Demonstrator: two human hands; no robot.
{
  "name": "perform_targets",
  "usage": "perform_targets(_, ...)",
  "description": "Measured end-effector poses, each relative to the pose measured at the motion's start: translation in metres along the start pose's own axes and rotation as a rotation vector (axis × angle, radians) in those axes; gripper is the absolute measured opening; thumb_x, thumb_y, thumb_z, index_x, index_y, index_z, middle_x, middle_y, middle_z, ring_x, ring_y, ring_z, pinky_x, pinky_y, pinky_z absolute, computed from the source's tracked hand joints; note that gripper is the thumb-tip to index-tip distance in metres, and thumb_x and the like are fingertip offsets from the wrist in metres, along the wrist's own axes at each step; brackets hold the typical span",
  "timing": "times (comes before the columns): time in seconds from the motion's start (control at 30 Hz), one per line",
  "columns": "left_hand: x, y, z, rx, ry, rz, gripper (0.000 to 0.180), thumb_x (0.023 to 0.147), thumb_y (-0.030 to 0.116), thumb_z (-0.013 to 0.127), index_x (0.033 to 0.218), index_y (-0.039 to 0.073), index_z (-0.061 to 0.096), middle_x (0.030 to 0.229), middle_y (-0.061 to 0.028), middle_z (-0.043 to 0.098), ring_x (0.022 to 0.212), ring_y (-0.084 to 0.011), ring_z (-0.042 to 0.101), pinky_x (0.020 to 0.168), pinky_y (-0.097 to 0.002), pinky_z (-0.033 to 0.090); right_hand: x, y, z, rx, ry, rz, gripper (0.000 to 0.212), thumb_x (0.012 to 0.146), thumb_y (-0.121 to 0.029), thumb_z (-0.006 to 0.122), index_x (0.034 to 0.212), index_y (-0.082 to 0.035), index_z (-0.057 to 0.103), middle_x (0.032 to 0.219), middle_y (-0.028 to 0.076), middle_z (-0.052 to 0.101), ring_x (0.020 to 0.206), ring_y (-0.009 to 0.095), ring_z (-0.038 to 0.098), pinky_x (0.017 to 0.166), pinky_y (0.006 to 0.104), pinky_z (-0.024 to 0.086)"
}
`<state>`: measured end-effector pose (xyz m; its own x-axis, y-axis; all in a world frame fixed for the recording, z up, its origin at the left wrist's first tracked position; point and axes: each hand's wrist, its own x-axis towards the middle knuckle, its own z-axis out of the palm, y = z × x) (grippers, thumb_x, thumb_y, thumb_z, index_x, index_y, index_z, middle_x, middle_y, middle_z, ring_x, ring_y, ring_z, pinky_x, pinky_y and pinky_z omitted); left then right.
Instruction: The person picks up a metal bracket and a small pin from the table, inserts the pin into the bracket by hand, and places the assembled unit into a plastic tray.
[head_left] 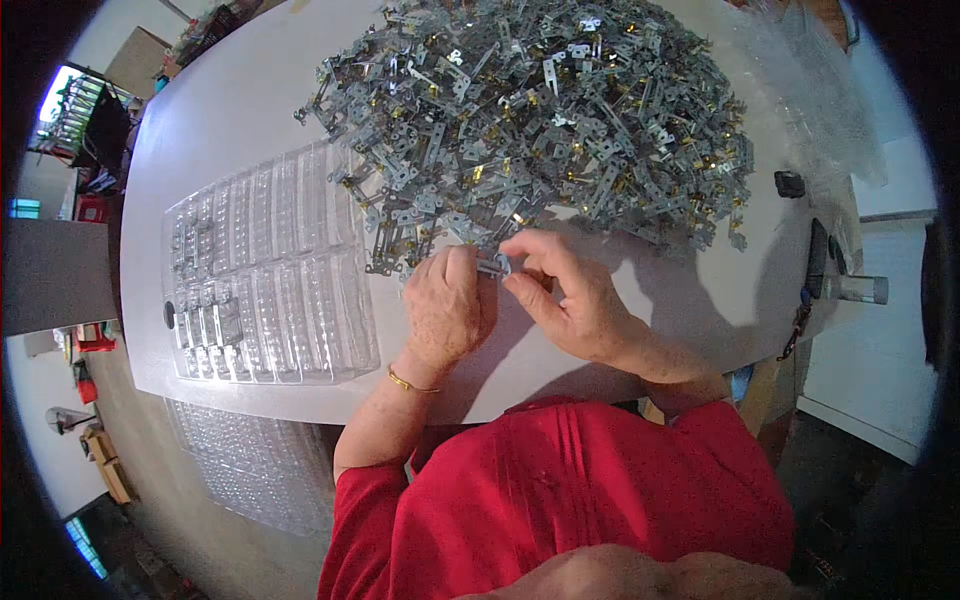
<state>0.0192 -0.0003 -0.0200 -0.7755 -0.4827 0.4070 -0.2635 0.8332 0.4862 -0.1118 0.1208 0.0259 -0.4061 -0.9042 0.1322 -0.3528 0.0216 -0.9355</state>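
Note:
Both my hands meet in front of a large pile of small stamped metal parts (540, 120), silvery grey with some brass-coloured pieces. My left hand (447, 305) is closed round a flat metal bracket (492, 265), which sticks out between the two hands. On its other end, the thumb and index finger of my right hand (575, 300) pinch. To the left lies a clear plastic tray (290, 270) with rows of narrow slots. Several metal parts sit in the slots along its left side; the exact shape of the held piece is partly hidden by my fingers.
A stack of clear trays (255, 470) stands below the table's front left edge. At the right are a small black object (789, 184), a clear cylinder (865, 289) and pliers-like tools (797, 325). Clear plastic wrap (815, 90) lies at the far right. A round black object (169, 315) touches the tray's left edge.

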Motion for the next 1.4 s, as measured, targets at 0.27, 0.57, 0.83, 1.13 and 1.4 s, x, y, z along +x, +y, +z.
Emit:
perform_targets(0.27, -0.001, 0.003, 0.006, 0.030, -0.053, 0.068, 0.019, 0.077, 0.012, 0.064, 0.090, 0.005, 0.052, 0.075, -0.0110, 0.054, 0.067, -0.0320, 0.058, 0.062, -0.0423, 0.047, 0.001, 0.005, -0.002, -0.419, 0.124, -0.336, 0.013, 0.087, -0.008, 0.068, 0.100, -0.007, 0.065, 0.091, 0.012, 0.061, 0.073, 0.028, 0.060, 0.064, 0.0359, 0.048)
perform_targets(0.57, 0.000, 0.009, 0.000, -0.426, -0.152, -0.225, 0.008, 0.091, 0.012, 0.054, 0.093, 0.004, 0.055, 0.068, -0.0098, 0.052, 0.056, -0.0241, 0.050, 0.054, -0.0357, 0.043, 0.002, 0.016, -0.006, -0.005, 0.199, -0.157, 0.010, 0.091, -0.005, 0.066, 0.099, -0.003, 0.062, 0.081, 0.008, 0.060, 0.067, 0.021, 0.058, 0.060, 0.0315, 0.045)
perform_targets(0.83, 0.007, 0.008, -0.006, -1.223, -0.120, -0.676, 0.024, 0.101, 0.023, 0.045, 0.086, 0.005, 0.051, 0.068, -0.0006, 0.046, 0.057, -0.0098, 0.044, 0.051, -0.0260, 0.040, 0.004, 0.018, 0.002, -0.023, 0.125, -0.109, 0.010, 0.095, -0.010, 0.063, 0.102, -0.004, 0.061, 0.081, 0.010, 0.064, 0.067, 0.017, 0.063, 0.058, 0.0303, 0.047)
perform_targets(1.13, 0.000, 0.001, -0.005, -0.889, -0.195, -0.503, 0.015, 0.096, 0.013, 0.049, 0.091, 0.000, 0.054, 0.072, -0.0109, 0.055, 0.063, -0.0227, 0.053, 0.056, -0.0338, 0.043, 0.004, 0.018, 0.002, -0.049, 0.089, -0.068, 0.012, 0.093, -0.010, 0.064, 0.104, -0.004, 0.061, 0.084, 0.012, 0.067, 0.071, 0.025, 0.067, 0.060, 0.0330, 0.050)
perform_targets(1.4, 0.002, -0.001, -0.005, -0.289, -0.024, -0.071, 0.013, 0.081, 0.005, 0.056, 0.092, 0.000, 0.051, 0.076, -0.0194, 0.056, 0.069, -0.0417, 0.056, 0.063, -0.0495, 0.043, 0.005, 0.016, -0.004, -0.078, 0.024, -0.094, 0.013, 0.094, -0.009, 0.062, 0.105, -0.003, 0.061, 0.087, 0.013, 0.066, 0.073, 0.029, 0.066, 0.062, 0.0347, 0.050)
